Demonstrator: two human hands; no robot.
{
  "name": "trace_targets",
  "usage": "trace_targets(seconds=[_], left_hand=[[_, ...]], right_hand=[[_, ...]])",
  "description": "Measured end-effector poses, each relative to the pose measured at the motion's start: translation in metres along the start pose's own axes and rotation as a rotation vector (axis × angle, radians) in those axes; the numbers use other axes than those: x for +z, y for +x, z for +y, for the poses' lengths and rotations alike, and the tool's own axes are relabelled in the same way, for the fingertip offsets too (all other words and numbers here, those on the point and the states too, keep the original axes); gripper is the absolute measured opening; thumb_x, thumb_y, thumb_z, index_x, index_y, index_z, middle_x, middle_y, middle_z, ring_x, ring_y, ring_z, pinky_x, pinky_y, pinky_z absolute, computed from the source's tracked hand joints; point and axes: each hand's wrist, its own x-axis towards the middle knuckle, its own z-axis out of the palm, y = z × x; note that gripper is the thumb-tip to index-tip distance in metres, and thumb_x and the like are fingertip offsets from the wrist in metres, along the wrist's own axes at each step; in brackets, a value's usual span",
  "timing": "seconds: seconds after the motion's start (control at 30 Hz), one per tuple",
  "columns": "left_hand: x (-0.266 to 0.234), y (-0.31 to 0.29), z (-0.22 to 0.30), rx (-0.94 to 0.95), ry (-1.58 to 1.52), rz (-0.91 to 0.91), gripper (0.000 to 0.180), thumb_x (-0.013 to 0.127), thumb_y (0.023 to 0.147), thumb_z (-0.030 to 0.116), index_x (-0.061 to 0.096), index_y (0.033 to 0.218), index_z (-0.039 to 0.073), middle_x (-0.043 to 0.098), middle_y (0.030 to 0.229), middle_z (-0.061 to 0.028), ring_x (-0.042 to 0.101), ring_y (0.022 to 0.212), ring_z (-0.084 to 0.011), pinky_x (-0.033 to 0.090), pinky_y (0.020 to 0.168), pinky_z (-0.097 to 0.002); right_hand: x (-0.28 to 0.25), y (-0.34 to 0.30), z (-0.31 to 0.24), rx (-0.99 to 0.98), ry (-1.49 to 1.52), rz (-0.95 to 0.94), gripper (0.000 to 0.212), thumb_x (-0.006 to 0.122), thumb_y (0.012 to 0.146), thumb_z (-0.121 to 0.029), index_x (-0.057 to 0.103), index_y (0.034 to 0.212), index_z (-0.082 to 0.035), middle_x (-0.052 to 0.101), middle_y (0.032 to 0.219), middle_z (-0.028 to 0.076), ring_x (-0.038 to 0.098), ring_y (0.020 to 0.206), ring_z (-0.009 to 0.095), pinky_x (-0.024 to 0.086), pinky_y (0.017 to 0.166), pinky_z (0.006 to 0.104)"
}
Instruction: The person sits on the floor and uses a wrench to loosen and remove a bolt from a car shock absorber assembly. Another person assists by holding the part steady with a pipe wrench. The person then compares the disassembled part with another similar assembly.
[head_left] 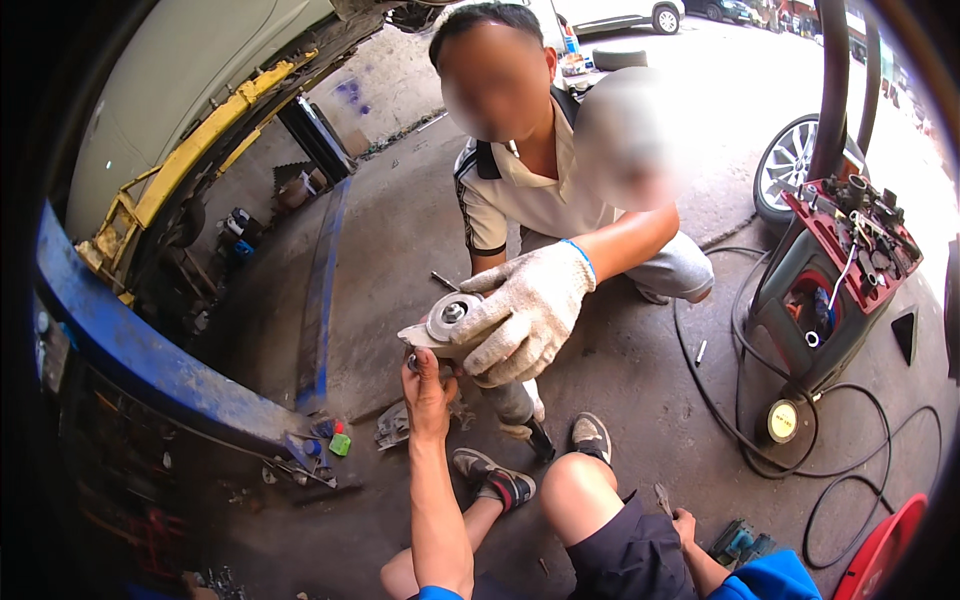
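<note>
An angle grinder (512, 402) is held up in front of me, its disc hub (453, 313) facing upward. My left hand (428, 395) is closed at the grinder's head, thumb up against the pale guard (425, 338); its other fingers are partly hidden. Across from me a crouching person's gloved hand (530, 315) lies over the head beside the disc, and a second gloved hand supports the body below. Down by my right knee, my right hand (685, 527) is closed on a thin metal tool (663, 498), whose exact kind I cannot make out.
A blue lift arm (170, 325) crosses the left side under a raised car. On the right stands a tool cart (815, 310) with a red tray, a black hose (735, 435) coiled before it. A teal power tool (738, 545) and red basin (885, 550) lie near my right arm.
</note>
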Motion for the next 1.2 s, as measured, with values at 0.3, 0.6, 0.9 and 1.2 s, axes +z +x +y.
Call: trace_targets(seconds=[0.3,0.6,0.9,1.2], left_hand=[[-0.004,-0.015,0.012,-0.197,-0.244,0.023,0.040,0.046,0.095,0.051,0.063,0.095,0.014,0.061,0.080,0.0047,0.052,0.058,-0.0051,0.024,0.040,-0.0229],[-0.035,-0.100,0.022,0.127,0.031,0.437,0.050,0.056,0.097,0.048,0.064,0.109,0.000,0.062,0.088,0.0002,0.049,0.066,-0.0079,0.035,0.054,-0.0242],[-0.029,-0.072,0.033,-0.073,-0.089,0.080,0.044,0.047,0.096,0.055,0.060,0.083,0.015,0.048,0.062,0.0077,0.036,0.045,-0.0047,0.022,0.040,-0.0237],[-0.017,-0.091,0.012,0.164,0.068,0.296,0.053,0.049,0.099,0.049,0.065,0.098,-0.001,0.064,0.086,-0.0057,0.054,0.076,-0.0147,0.041,0.068,-0.0317]], right_hand=[[-0.133,-0.057,-0.162,-0.397,0.632,-0.178,0.011,0.060,0.088,-0.009,0.059,0.096,-0.002,0.048,0.069,-0.003,0.043,0.060,0.007,0.032,0.053,0.0220],[-0.191,-0.147,-0.360,-1.207,0.156,-0.169,0.037,0.074,0.090,-0.021,0.062,0.117,0.002,0.064,0.085,0.010,0.056,0.074,0.014,0.047,0.068,0.0281],[-0.202,-0.222,-0.453,-1.501,-0.178,0.013,0.035,0.074,0.089,-0.028,0.065,0.113,-0.006,0.066,0.091,0.015,0.067,0.081,0.033,0.053,0.070,0.0406],[-0.216,-0.208,-0.501,-1.570,-0.507,0.053,0.027,0.068,0.089,-0.034,0.065,0.097,-0.008,0.067,0.088,0.015,0.067,0.084,0.036,0.053,0.073,0.0456]])
